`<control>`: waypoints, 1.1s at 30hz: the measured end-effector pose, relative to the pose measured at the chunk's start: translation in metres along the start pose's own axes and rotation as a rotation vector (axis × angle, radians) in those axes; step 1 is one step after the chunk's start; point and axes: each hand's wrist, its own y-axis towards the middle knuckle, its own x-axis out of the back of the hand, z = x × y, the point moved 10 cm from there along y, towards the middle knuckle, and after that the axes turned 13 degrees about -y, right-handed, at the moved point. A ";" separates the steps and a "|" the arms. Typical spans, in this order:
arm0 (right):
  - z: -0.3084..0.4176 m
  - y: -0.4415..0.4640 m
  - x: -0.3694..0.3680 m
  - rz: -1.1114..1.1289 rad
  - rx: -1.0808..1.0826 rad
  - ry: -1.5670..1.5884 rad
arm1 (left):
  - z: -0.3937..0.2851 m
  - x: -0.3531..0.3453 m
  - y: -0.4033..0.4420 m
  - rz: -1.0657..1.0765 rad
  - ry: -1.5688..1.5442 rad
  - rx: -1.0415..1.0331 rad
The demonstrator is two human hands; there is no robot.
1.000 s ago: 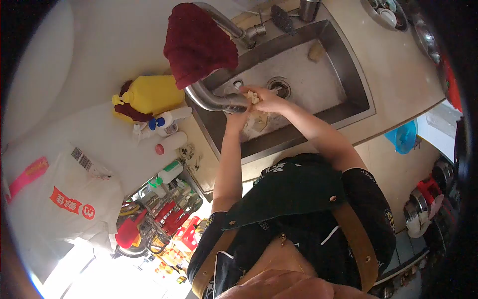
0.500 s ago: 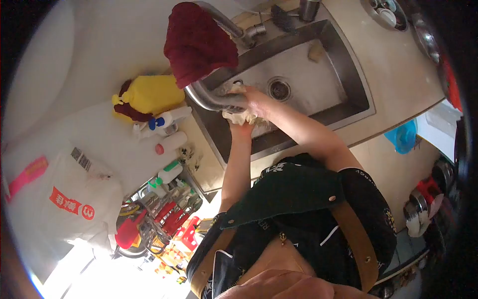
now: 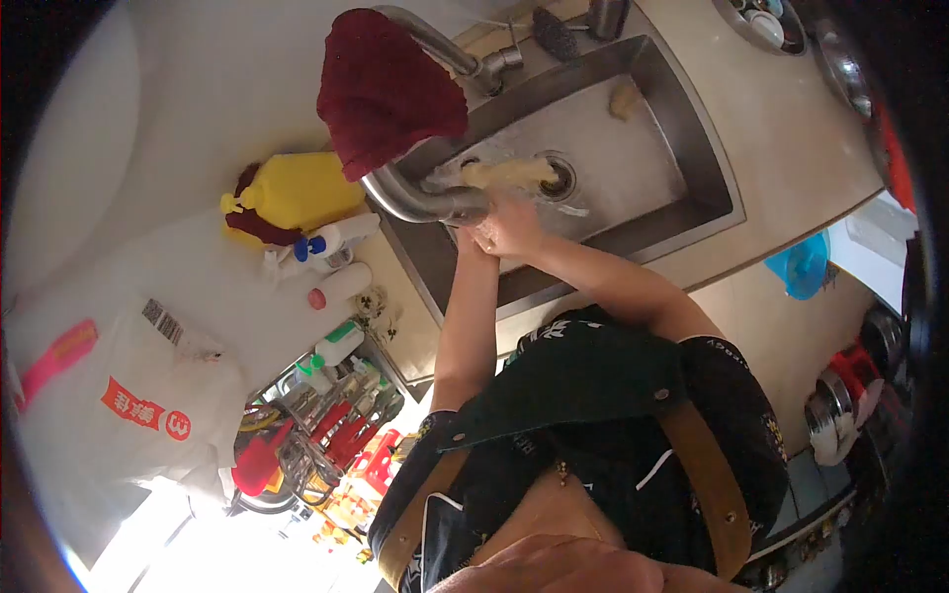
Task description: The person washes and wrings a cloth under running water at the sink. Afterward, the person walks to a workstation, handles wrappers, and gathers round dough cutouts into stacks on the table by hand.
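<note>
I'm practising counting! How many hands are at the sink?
2. The left hand and the right hand touch each other by the end of the tap, over the sink.

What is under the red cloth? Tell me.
The faucet pipe shows above and below the red cloth; the stretch between is covered, so whatever else is there cannot be seen.
</note>
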 end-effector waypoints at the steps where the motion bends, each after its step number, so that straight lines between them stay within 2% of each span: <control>1: 0.000 0.001 -0.012 0.105 0.082 0.016 | 0.001 0.006 -0.005 0.032 0.008 0.007; 3: -0.012 -0.003 -0.017 0.167 0.011 0.056 | 0.007 0.020 0.008 0.098 0.029 0.028; 4: -0.019 -0.004 -0.021 0.229 -0.057 0.102 | 0.011 -0.006 0.007 0.100 0.030 0.033; 6: -0.020 -0.011 -0.016 0.238 -0.089 0.120 | 0.004 -0.015 -0.003 -0.301 0.453 -0.058; 7: -0.020 -0.014 -0.015 0.250 -0.118 0.142 | 0.003 -0.014 -0.001 -0.302 0.452 -0.060; 8: -0.020 -0.016 -0.011 0.253 -0.116 0.143 | -0.002 0.000 -0.001 -0.445 0.512 -0.038; 9: -0.015 -0.013 0.011 0.130 -0.073 0.069 | -0.007 0.011 -0.007 -0.592 0.571 -0.015; 10: -0.010 -0.011 0.029 0.009 -0.033 -0.004 | -0.011 0.011 -0.011 -0.599 0.571 -0.015; 11: -0.009 -0.010 0.030 0.012 -0.035 -0.001 | -0.021 -0.005 -0.008 -0.489 0.828 -0.071; 12: -0.007 -0.005 0.031 0.007 -0.018 -0.152 | -0.026 -0.023 -0.004 -0.363 1.080 -0.129; 13: -0.005 -0.001 0.030 0.001 -0.001 -0.302 | -0.026 -0.023 -0.007 -0.363 1.081 -0.130; 14: -0.005 0.002 0.022 -0.003 0.000 -0.301 | -0.021 -0.013 -0.012 -0.420 0.838 -0.093; 15: -0.018 0.004 0.001 0.076 -0.096 -0.221 | -0.015 -0.004 -0.017 -0.471 0.593 -0.056; 16: -0.028 0.006 -0.015 0.159 -0.190 -0.138 | -0.014 -0.007 -0.019 -0.472 0.596 -0.060; 17: -0.033 0.010 -0.021 0.159 -0.190 -0.135 | -0.013 -0.011 -0.019 -0.450 0.594 -0.069; 19: -0.038 0.008 -0.060 0.490 -0.215 0.130 | -0.012 -0.019 -0.017 -0.426 0.590 -0.076; 20: -0.040 0.009 -0.063 0.493 -0.215 0.130 | -0.009 -0.017 -0.018 -0.463 0.555 -0.032; 22: -0.038 0.015 -0.055 0.381 -0.276 0.400 | -0.011 -0.004 -0.020 -0.504 0.517 0.008; 23: -0.035 0.014 -0.053 0.384 -0.273 0.399 | -0.007 0.015 -0.020 -0.540 0.378 0.066; 24: -0.032 0.010 -0.048 0.389 -0.348 0.576 | 0.000 0.022 -0.020 -0.572 0.238 0.126; 25: -0.031 0.006 -0.046 0.390 -0.425 0.753 | -0.001 0.026 -0.020 -0.572 0.237 0.127; 26: -0.033 0.004 -0.050 0.387 -0.427 0.750 | -0.002 0.032 -0.021 -0.602 0.176 0.111; 28: -0.033 0.003 -0.053 0.283 -0.487 1.039 | -0.001 0.042 -0.024 -0.631 0.118 0.100; 29: -0.033 0.003 -0.056 0.280 -0.488 1.038 | -0.004 0.044 -0.022 -0.584 0.089 0.042; 31: -0.026 -0.010 -0.071 0.282 -0.877 1.663 | -0.007 0.042 -0.019 -0.538 0.060 -0.016; 32: -0.029 -0.011 -0.075 0.282 -0.878 1.662 | -0.009 0.039 -0.015 -0.487 0.080 -0.047; 33: -0.035 -0.009 -0.080 0.298 -0.819 1.531 | -0.011 0.034 -0.012 -0.435 0.101 -0.077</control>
